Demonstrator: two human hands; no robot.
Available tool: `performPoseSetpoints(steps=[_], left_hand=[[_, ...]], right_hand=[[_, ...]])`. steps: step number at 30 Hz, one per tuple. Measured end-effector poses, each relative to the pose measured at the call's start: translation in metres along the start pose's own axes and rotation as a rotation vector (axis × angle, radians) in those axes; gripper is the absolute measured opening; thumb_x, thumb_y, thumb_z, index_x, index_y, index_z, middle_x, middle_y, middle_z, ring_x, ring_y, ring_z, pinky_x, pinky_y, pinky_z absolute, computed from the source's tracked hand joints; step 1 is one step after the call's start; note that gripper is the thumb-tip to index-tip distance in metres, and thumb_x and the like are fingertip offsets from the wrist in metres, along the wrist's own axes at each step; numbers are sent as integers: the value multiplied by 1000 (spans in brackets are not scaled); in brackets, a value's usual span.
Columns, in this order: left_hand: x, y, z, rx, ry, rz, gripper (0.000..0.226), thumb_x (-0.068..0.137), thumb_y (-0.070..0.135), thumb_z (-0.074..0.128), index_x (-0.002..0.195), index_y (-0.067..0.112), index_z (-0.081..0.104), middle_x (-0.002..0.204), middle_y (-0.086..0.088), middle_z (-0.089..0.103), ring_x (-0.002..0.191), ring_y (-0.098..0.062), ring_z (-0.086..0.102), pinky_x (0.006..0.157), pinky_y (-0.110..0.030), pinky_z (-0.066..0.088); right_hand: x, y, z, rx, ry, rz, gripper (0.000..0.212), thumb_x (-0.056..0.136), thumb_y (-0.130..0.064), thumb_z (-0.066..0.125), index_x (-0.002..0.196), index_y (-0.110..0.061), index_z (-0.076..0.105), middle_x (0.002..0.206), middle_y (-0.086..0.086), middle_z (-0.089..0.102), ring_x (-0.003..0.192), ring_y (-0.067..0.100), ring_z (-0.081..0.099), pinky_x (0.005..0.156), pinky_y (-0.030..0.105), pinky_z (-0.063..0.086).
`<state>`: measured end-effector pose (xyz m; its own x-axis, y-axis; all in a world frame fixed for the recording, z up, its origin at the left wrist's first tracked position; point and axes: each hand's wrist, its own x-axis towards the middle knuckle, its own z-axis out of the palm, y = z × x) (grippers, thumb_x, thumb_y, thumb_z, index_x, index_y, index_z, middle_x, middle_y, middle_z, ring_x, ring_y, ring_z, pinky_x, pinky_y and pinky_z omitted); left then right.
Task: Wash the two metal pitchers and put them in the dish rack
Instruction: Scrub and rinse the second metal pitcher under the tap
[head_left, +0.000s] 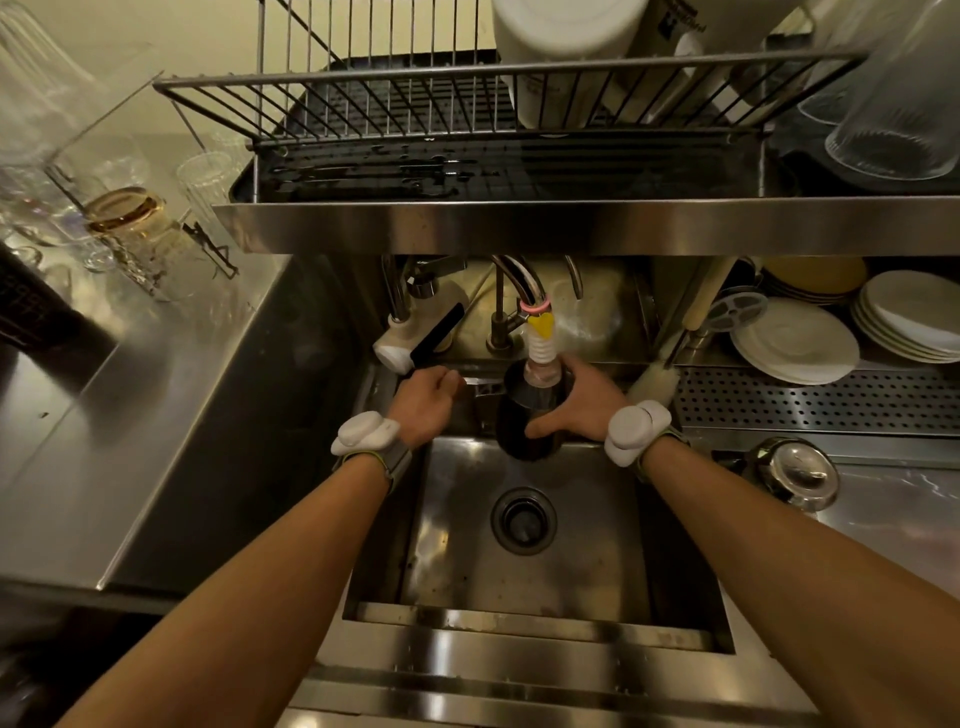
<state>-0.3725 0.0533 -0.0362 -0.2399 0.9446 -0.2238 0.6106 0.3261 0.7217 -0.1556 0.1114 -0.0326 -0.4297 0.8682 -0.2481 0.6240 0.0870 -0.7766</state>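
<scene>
The right hand (576, 408) wraps round the body of the dark metal pitcher (530, 421), with the thumb across its near side and the fingers curled behind the far side. The left hand (423, 402) is closed too. Its fingers (449, 379) curl over what looks like the pitcher's handle, a flat metal strip sticking out sideways from the rim toward them. The pitcher stands upright between the two sets of fingers, held above the back edge of the sink (670, 545).

Straight above the right fingertips the faucet nozzle (540, 343), white and ribbed with a yellow piece on it, dips into the pitcher's mouth. I cannot tell whether water is running. Below both hands, toward the person, lies the drain (523, 521).

Up and beyond the fingers the wire dish rack (415, 98) sits on a steel shelf, with a white container (566, 36) in it. Off to the right of the right hand a shiny metal vessel (795, 473) rests on the counter, well apart from the fingers. Farther back on that side are stacked plates (795, 343). Far left of the left hand stand clear glasses (119, 208).
</scene>
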Motion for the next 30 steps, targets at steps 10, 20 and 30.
performPoseSetpoints(steps=[10,20,30], left_hand=[[1,9,1,21,-17,-2,35,101,31,37,93,13,65,89,-4,62,92,-25,60,78,-29,39],[-2,13,3,-2,-43,27,42,101,38,32,101,12,66,102,-8,66,96,-22,60,83,-30,41],[-8,23,7,-33,-129,19,42,100,40,36,108,10,65,107,-14,65,108,-30,59,87,-33,40]], right_hand=[[0,1,-1,-29,-23,-2,92,47,-29,91,129,-17,50,123,2,61,112,22,57,93,32,46],[0,0,-4,-19,34,6,89,52,-21,90,130,-15,48,124,3,59,112,22,56,88,27,43],[-3,1,6,-29,28,-16,84,47,-27,91,123,-16,55,115,0,63,102,19,60,83,27,46]])
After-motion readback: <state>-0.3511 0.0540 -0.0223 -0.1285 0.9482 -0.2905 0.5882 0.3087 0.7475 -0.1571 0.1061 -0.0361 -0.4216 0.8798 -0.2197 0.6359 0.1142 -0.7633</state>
